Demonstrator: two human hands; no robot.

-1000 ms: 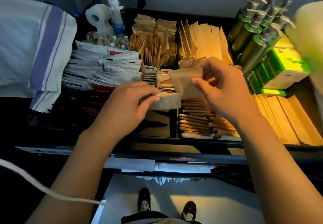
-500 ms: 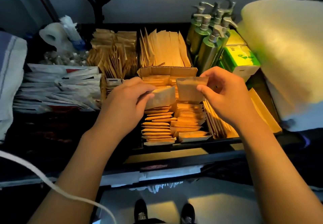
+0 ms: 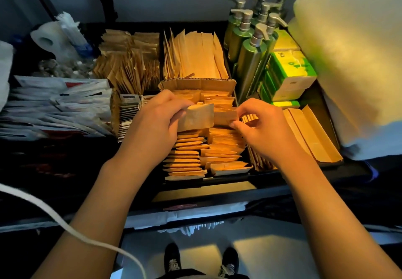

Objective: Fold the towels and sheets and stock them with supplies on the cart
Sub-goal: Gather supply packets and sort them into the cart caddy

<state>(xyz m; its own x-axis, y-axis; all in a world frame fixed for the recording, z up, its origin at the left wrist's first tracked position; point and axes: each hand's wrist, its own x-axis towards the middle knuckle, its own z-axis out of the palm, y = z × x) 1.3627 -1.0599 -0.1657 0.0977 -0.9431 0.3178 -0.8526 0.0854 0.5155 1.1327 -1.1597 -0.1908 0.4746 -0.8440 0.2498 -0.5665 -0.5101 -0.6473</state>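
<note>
your hands have dropped to the packet rows in the cart tray (image 3: 228, 179): left hand (image 3: 152, 124) grips a kraft packet (image 3: 196, 116), right hand (image 3: 261, 126) pinches its neighbour (image 3: 225, 116), so supply stocking continues.

Matt brown paper packets (image 3: 196, 116); corrugated cardboard divider (image 3: 195, 84); glossy green pump bottles (image 3: 250, 61); fluffy cloth towel (image 3: 352, 61)

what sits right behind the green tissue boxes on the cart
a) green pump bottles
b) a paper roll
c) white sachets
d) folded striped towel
a: the green pump bottles stand clustered at the back right of the cart, just behind the green tissue boxes.
</note>
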